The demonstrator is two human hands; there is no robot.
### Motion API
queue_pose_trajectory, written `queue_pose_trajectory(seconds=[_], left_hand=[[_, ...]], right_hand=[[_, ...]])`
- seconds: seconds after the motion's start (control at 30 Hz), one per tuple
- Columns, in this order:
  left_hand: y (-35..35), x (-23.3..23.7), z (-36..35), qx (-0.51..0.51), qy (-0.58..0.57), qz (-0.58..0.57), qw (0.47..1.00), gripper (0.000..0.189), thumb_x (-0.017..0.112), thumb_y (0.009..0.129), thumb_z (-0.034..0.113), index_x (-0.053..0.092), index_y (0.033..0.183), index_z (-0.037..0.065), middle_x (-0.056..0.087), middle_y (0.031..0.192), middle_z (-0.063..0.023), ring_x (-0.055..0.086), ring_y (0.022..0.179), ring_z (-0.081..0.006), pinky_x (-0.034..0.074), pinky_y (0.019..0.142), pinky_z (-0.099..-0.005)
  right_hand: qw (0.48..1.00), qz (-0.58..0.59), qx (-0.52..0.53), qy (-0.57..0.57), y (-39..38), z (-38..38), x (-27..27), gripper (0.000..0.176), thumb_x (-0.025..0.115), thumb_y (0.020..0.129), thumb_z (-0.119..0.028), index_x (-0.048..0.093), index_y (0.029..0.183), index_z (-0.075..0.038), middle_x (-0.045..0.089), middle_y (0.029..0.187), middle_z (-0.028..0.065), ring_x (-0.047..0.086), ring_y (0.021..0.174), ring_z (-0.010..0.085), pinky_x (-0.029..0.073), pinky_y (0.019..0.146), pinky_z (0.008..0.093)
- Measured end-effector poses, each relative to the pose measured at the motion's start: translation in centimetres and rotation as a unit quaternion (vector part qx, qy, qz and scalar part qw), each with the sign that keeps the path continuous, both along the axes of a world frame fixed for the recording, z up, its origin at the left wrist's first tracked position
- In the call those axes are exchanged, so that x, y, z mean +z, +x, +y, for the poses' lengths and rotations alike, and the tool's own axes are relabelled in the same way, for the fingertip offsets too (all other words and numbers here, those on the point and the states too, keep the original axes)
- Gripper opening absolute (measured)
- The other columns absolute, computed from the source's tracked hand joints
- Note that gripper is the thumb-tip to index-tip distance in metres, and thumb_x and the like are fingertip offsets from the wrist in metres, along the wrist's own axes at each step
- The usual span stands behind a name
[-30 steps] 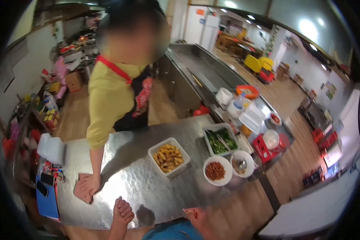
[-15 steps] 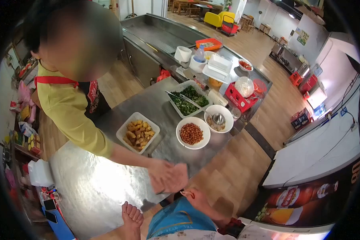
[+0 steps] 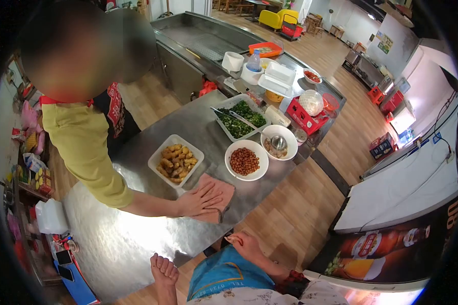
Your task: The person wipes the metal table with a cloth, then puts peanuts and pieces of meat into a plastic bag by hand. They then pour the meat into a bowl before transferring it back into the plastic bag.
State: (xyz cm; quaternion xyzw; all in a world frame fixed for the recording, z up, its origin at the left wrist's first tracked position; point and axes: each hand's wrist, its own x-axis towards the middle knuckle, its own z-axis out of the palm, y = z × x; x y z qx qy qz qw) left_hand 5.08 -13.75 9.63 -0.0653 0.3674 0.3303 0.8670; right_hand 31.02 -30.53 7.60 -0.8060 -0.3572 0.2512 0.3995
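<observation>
We position our left hand (image 3: 164, 269), fisted, at the edge of the table (image 3: 96, 244); our right hand (image 3: 245, 245) is curled, contents indeterminate. A co-worker's hand (image 3: 194, 201) presses the cloth (image 3: 222, 191) beside the food tub (image 3: 162, 176), apparently wiping. Any grasp requires us to open our fingers.

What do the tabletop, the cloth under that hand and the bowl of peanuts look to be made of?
Tabletop: metal, probably stainless steel; grey with bright glare.
Cloth: soft fabric, matte pink, with creased folds.
Bowl of peanuts: smooth white, plastic or ceramic; the look leaves it open.
</observation>
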Motion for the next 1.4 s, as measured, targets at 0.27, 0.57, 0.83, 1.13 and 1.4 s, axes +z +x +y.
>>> queue_pose_trajectory(seconds=[0.27, 0.57, 0.83, 1.13, 1.4], left_hand=[[-2.4, 0.0, 0.4, 0.038, 0.015, 0.01, 0.999, 0.052, 0.036, 0.095, 0.036, 0.031, 0.046, 0.019, 0.029, 0.036, 0.0032, 0.025, 0.026, -0.0116, 0.022, 0.024, -0.0251], [-5.5, 0.8, 3.2, 0.102, 0.023, -0.06, 0.993, 0.051, 0.035, 0.096, 0.035, 0.033, 0.047, 0.018, 0.031, 0.038, 0.0028, 0.025, 0.027, -0.0115, 0.022, 0.024, -0.0255], [-1.1, 4.1, 10.4, 0.059, 0.096, -0.076, 0.991, 0.049, 0.033, 0.096, 0.033, 0.03, 0.049, 0.018, 0.029, 0.039, 0.0028, 0.025, 0.029, -0.0116, 0.019, 0.025, -0.0254], [9.9, 13.0, 20.4, -0.036, 0.205, -0.062, 0.976, 0.05, 0.033, 0.097, 0.03, 0.026, 0.048, 0.022, 0.026, 0.037, 0.0043, 0.022, 0.027, -0.0086, 0.014, 0.024, -0.0231], [20.8, 14.8, 26.4, -0.151, 0.233, -0.05, 0.96, 0.05, 0.037, 0.095, 0.033, 0.027, 0.049, 0.018, 0.024, 0.039, 0.0033, 0.021, 0.029, -0.0104, 0.015, 0.026, -0.0246]], right_hand=[[0.999, -0.02, 0.033, 0.024, -0.4, 1.6, -1.3, 0.017, 0.061, 0.079, -0.014, 0.064, 0.096, -0.009, 0.059, 0.081, 0.0112, 0.058, 0.073, 0.0293, 0.047, 0.062, 0.039], [1.0, -0.006, 0.007, 0.029, 0.8, 1.8, -2.0, 0.018, 0.061, 0.08, -0.016, 0.064, 0.095, -0.008, 0.06, 0.081, 0.0127, 0.058, 0.071, 0.0311, 0.047, 0.063, 0.04], [0.994, 0.017, -0.048, 0.094, 4.2, 2.8, -0.5, 0.016, 0.06, 0.082, -0.016, 0.066, 0.093, -0.006, 0.062, 0.08, 0.0133, 0.059, 0.07, 0.0275, 0.047, 0.061, 0.0346], [0.994, -0.069, 0.074, 0.049, 10.5, 4.9, 0.8, 0.017, 0.061, 0.079, -0.016, 0.067, 0.094, -0.009, 0.061, 0.08, 0.0126, 0.059, 0.074, 0.0296, 0.048, 0.063, 0.0391], [0.992, 0.001, 0.125, -0.036, 17.1, 3.9, 1.9, 0.018, 0.059, 0.083, -0.02, 0.067, 0.096, -0.009, 0.065, 0.088, 0.0111, 0.061, 0.081, 0.0296, 0.049, 0.072, 0.0384]])
